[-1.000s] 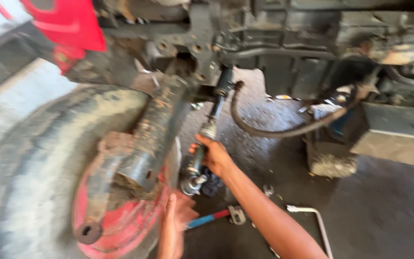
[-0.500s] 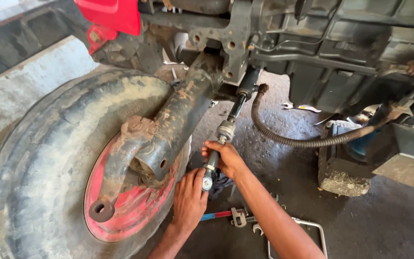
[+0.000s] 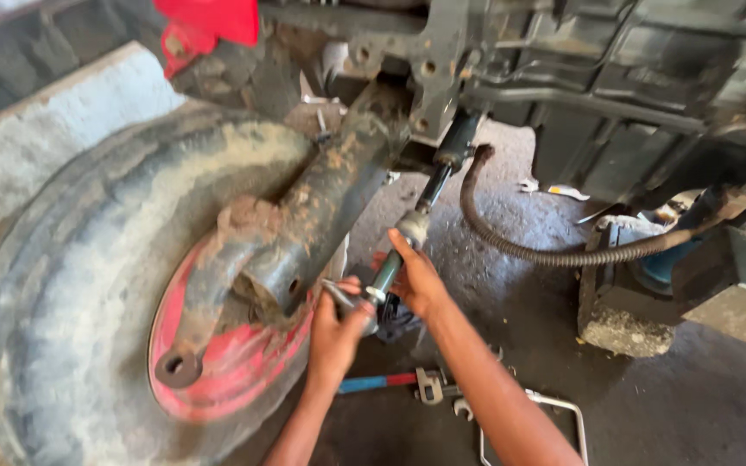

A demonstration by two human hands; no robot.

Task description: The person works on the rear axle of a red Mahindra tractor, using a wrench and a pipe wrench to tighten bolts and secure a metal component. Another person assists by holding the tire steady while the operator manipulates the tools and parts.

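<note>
A greasy steering rod [image 3: 425,203] slopes down from the vehicle's underside toward the wheel hub. My right hand [image 3: 414,280] is wrapped around its lower part, thumb up against the grey collar. My left hand [image 3: 337,332] grips a small metal tool [image 3: 344,299] at the rod's lower end, right beside the red wheel rim [image 3: 218,380]. A dirty axle arm [image 3: 304,233] runs across the rim in front of the big muddy tyre [image 3: 71,285].
A black ribbed hose [image 3: 520,246] loops from the rod to the right. On the concrete floor below lie a blue-and-red handled tool [image 3: 377,381], a spanner [image 3: 432,386] and a bent wire handle [image 3: 554,414]. A concrete block [image 3: 619,324] props the chassis at right.
The view has closed in on the wheel. My left hand has risen from the rim to the rod's lower end and taken the metal tool; my right hand has stayed on the rod.
</note>
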